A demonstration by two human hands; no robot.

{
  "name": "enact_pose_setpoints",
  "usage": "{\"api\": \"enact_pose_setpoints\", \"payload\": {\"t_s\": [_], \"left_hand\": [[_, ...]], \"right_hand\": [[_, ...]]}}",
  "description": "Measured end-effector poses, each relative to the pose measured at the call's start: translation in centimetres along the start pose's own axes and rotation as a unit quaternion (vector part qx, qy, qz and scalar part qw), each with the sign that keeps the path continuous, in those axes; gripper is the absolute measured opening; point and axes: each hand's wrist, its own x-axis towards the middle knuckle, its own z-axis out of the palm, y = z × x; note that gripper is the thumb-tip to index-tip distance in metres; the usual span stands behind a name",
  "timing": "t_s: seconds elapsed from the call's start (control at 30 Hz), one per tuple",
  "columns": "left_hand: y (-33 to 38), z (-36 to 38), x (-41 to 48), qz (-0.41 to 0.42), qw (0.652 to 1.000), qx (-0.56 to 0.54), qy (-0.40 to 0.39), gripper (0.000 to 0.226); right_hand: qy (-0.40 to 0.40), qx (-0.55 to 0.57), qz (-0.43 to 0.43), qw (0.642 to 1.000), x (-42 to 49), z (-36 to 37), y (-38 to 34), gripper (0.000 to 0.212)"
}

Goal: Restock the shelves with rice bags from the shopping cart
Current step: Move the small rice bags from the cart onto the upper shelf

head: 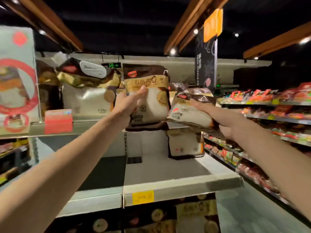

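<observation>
My left hand [129, 105] grips a brown and gold rice bag [149, 96] with a clear window, held upright at the level of the upper shelf [94, 125]. My right hand [225, 121] holds a second, similar rice bag [190, 110] tilted on its side, just right of the first. Both bags hover at the upper shelf's front edge. A larger rice bag [85, 91] leans on that shelf to the left. One more small rice bag [185, 145] stands at the back of the lower shelf [176, 172]. The shopping cart is out of view.
A clear sign holder [16, 78] with red print stands at the left end of the upper shelf, with a red price tag [58, 120] beside it. A yellow label [143, 197] marks the lower shelf's front edge. Packed shelves of red packets [277, 111] line the aisle on the right.
</observation>
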Motion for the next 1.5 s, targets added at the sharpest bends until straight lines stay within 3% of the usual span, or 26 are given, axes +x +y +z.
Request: {"api": "enact_pose_setpoints", "payload": {"t_s": [0.1, 0.2, 0.3, 0.4, 0.53, 0.67, 0.8, 0.97, 1.2, 1.27, 1.37, 1.43, 1.5], "left_hand": [[1.5, -1.7, 3.6, 0.022, 0.999, 0.002, 0.025, 0.033], [2.1, -3.1, 6.7, 0.053, 0.998, 0.013, 0.028, 0.019], [1.8, -3.9, 9.3, 0.073, 0.997, 0.016, 0.024, 0.024], [0.5, -4.2, 11.2, 0.080, 0.996, 0.025, 0.035, 0.028], [-1.8, -4.7, 12.5, 0.078, 0.995, 0.044, 0.048, 0.008], [-4.7, -5.9, 13.3, 0.032, 0.997, 0.072, -0.003, 0.023], [-5.4, -6.8, 13.7, 0.003, 0.994, 0.103, -0.040, 0.022], [-4.4, -8.0, 13.5, -0.015, 0.961, 0.264, -0.086, 0.018], [-4.8, -8.0, 12.6, -0.058, 0.978, 0.194, -0.049, 0.014], [-4.7, -8.0, 12.7, -0.051, 0.977, 0.205, -0.040, 0.013], [-4.4, -7.9, 12.6, -0.021, 0.966, 0.255, -0.023, 0.014], [-4.4, -7.9, 12.5, -0.014, 0.963, 0.268, -0.003, 0.018], [-4.4, -7.8, 12.5, -0.036, 0.974, 0.224, 0.010, 0.021]], "right_hand": [[-0.025, 0.024, -0.008, 0.999, 2.8, 1.6, -2.0, 0.038], [-0.029, 0.067, -0.045, 0.996, 5.8, 3.4, -3.3, 0.042], [0.028, 0.084, -0.100, 0.991, 9.1, 4.8, -3.8, 0.069], [0.067, 0.084, -0.139, 0.984, 12.1, 5.3, -3.7, 0.078], [0.064, 0.013, -0.148, 0.987, 14.9, 6.4, -2.4, 0.048], [0.043, -0.016, -0.122, 0.991, 17.4, 7.4, -1.3, 0.041], [-0.012, -0.134, -0.086, 0.987, 19.1, 8.5, -0.6, 0.041], [-0.045, -0.206, -0.092, 0.973, 20.3, 8.5, -0.6, 0.032], [-0.117, -0.214, -0.099, 0.965, 21.3, 8.2, -1.3, 0.047], [-0.125, -0.255, -0.086, 0.955, 21.4, 8.2, -1.5, 0.062], [-0.078, -0.320, -0.107, 0.938, 22.6, 8.1, -1.7, 0.104], [-0.016, -0.439, -0.133, 0.889, 21.8, 8.3, -2.3, 0.099], [0.061, -0.561, -0.168, 0.808, 20.5, 8.3, -2.5, 0.077]]}}
